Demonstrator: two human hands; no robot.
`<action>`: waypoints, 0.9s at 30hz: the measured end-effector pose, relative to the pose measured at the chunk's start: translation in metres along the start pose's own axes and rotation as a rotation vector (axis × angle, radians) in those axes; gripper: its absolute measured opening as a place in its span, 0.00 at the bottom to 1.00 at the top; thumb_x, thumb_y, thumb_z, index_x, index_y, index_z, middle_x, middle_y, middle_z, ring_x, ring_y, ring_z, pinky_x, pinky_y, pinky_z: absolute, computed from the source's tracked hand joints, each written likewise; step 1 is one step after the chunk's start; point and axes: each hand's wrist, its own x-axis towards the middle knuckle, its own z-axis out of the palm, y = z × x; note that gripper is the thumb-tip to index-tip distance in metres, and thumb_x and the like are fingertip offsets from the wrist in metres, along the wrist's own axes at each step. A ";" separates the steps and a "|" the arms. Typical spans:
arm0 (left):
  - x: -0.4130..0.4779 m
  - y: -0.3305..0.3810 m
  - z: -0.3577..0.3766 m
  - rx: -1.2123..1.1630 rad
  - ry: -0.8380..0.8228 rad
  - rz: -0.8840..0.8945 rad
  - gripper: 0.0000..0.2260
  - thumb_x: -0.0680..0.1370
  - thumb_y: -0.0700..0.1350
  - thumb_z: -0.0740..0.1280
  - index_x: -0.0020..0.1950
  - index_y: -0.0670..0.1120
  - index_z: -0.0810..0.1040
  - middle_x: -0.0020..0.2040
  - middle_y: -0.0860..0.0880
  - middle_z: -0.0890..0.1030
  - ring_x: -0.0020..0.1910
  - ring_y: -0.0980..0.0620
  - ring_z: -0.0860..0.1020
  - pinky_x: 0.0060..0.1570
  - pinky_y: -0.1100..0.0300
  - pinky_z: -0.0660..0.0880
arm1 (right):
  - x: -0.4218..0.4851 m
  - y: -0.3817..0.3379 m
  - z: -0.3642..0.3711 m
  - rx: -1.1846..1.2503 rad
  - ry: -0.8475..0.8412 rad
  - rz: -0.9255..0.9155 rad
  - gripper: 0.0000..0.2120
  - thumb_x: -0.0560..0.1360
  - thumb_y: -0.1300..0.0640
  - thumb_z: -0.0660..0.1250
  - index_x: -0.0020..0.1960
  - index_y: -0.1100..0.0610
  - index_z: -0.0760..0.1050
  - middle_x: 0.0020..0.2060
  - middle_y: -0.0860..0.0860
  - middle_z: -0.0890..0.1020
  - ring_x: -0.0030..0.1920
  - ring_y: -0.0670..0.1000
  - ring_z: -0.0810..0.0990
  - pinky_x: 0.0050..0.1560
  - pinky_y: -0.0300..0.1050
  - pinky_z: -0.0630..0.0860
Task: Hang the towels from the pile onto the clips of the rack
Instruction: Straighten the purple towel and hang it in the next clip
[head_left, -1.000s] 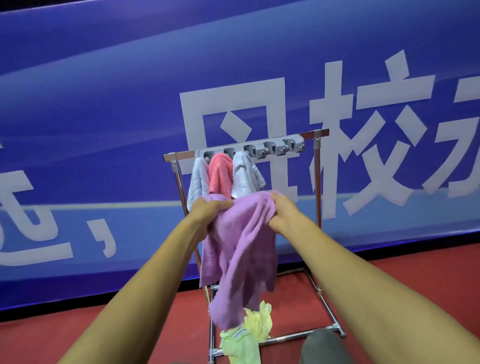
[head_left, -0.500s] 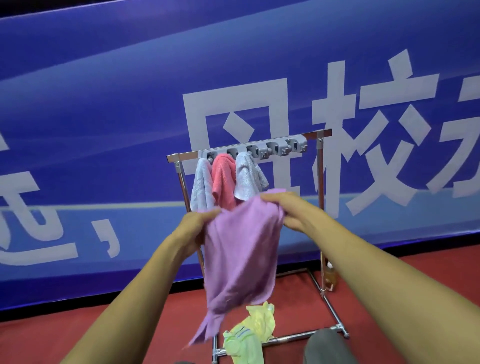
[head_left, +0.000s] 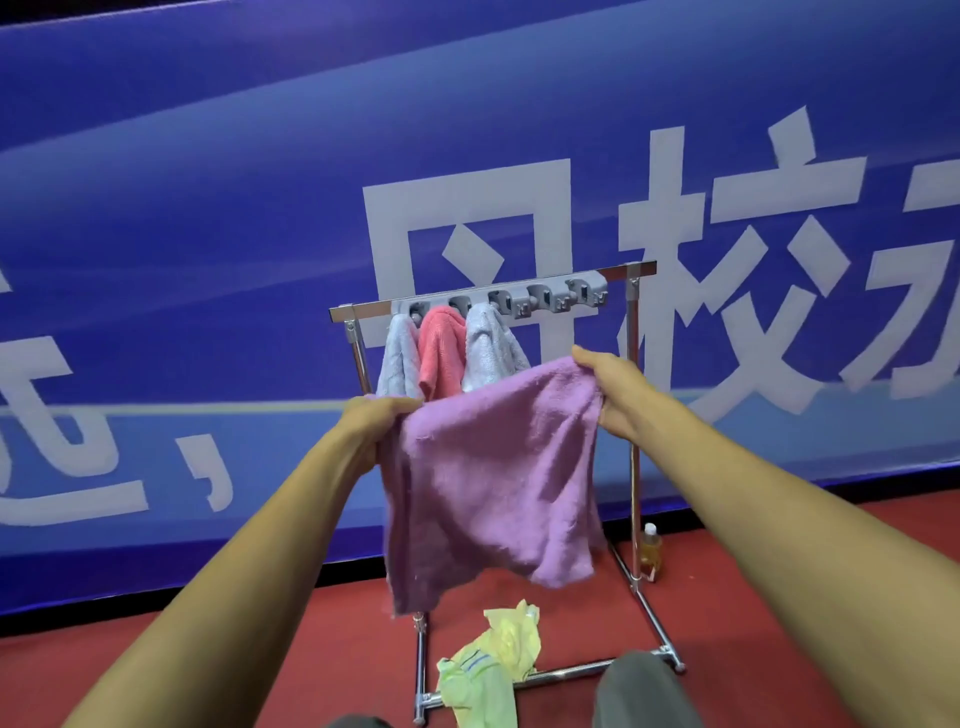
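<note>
Left hand and right hand pinch the purple towel's top corners.

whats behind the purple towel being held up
Behind the purple towel, spread between the left hand and right hand, stands the rack. Three hung towels show above its edge; their lower ends and the rack's middle are covered.

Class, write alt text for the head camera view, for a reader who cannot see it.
Two hands, left hand and right hand, hold a purple towel spread by its top corners before a metal rack. Three towels already hang from its clip bar; a yellow-green towel lies on the red floor.
</note>
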 end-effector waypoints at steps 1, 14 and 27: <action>-0.001 0.002 0.000 -0.047 0.056 0.021 0.15 0.72 0.40 0.77 0.56 0.36 0.83 0.44 0.43 0.85 0.36 0.48 0.81 0.34 0.59 0.79 | 0.003 -0.002 -0.003 -0.080 0.049 -0.024 0.12 0.81 0.52 0.67 0.52 0.63 0.77 0.41 0.56 0.83 0.37 0.54 0.81 0.45 0.48 0.79; -0.002 0.023 -0.019 0.033 0.114 -0.089 0.14 0.74 0.45 0.77 0.56 0.40 0.81 0.44 0.45 0.80 0.36 0.48 0.79 0.31 0.56 0.77 | -0.003 -0.044 -0.023 -0.395 0.204 0.093 0.34 0.71 0.57 0.79 0.72 0.61 0.69 0.54 0.56 0.82 0.41 0.54 0.83 0.27 0.46 0.81; 0.003 0.014 -0.027 -0.078 0.183 0.073 0.11 0.70 0.32 0.77 0.50 0.42 0.85 0.42 0.44 0.83 0.36 0.49 0.78 0.42 0.55 0.78 | 0.004 -0.029 -0.014 -1.043 0.041 -0.192 0.10 0.71 0.68 0.70 0.51 0.65 0.82 0.51 0.61 0.83 0.57 0.60 0.81 0.60 0.59 0.79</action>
